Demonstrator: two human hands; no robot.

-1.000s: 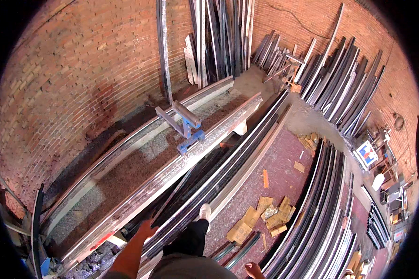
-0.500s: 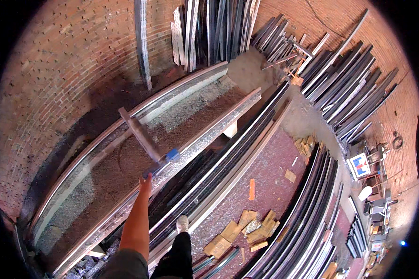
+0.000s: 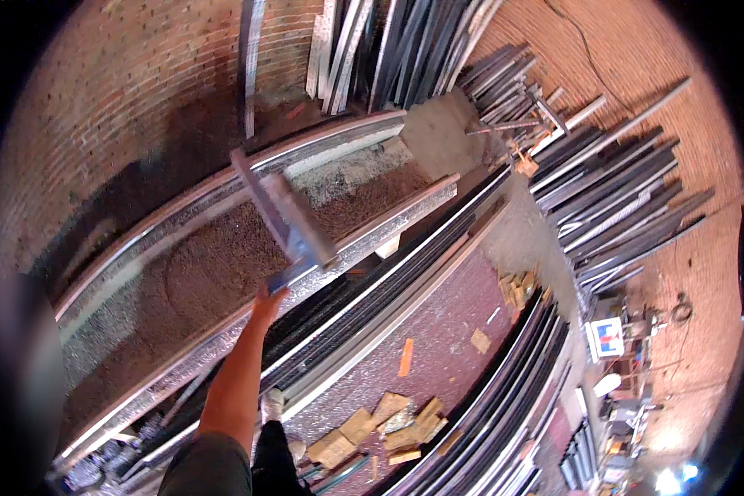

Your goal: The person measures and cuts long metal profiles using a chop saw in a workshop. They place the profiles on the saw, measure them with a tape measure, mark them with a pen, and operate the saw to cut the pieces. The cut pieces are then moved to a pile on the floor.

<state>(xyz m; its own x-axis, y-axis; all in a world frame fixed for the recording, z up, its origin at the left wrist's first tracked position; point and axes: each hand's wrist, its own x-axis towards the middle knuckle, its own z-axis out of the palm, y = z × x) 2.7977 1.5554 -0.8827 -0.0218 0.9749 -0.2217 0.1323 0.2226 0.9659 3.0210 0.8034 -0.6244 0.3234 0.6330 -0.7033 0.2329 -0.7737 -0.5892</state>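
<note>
**Clamp tool lifted over the long frame**

Clamp tool (image 3: 285, 223), a long grey bar with a blue end, is up in the air over the near rail of the long metal frame (image 3: 388, 219), which runs from the lower left toward the upper right across the floor. The left hand (image 3: 266, 304) has it by the blue lower end, fingers closed round it as far as I can make out; the picture is smeared there, so the exact grip is hard to read. The bar tilts up and away toward the brick wall (image 3: 99, 107). The right hand is nowhere in sight.

Held one-handed at its very end, that bar looks top-heavy to me. A grip nearer its middle, or a second hand under it, would steady it. The frame's rails are narrow and shiny, so I would bring the tool down slowly and square to the near rail rather than at this slant, and keep it away from the gravel bed (image 3: 207, 273) between the rails.

Footing matters too: dark metal profiles (image 3: 372, 289) lie just beside the frame's near edge, and wooden blocks (image 3: 388, 413) are scattered on the red floor close to the person's shoe (image 3: 271, 405).
</note>
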